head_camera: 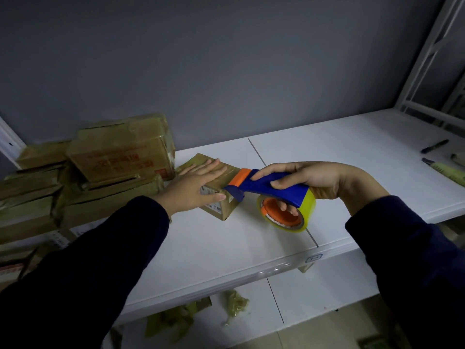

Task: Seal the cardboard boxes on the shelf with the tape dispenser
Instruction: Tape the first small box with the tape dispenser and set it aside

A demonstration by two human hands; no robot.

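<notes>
A small cardboard box [222, 209] lies on the white shelf [352, 152] near its middle. My left hand [198, 183] presses flat on the box top with straight fingers. My right hand [309, 180] grips a blue and orange tape dispenser [266, 186] carrying a roll of yellowish tape [305, 211]. The dispenser's orange front end touches the box's right top edge. Some of my right fingers reach through the roll's orange core.
A pile of larger cardboard boxes [120, 154] fills the shelf's left side. A dark marker [434, 146] and a green cutter [445, 170] lie at the far right. Crumpled tape scraps [235, 302] lie on the lower shelf. A white metal frame [432, 59] rises at the right.
</notes>
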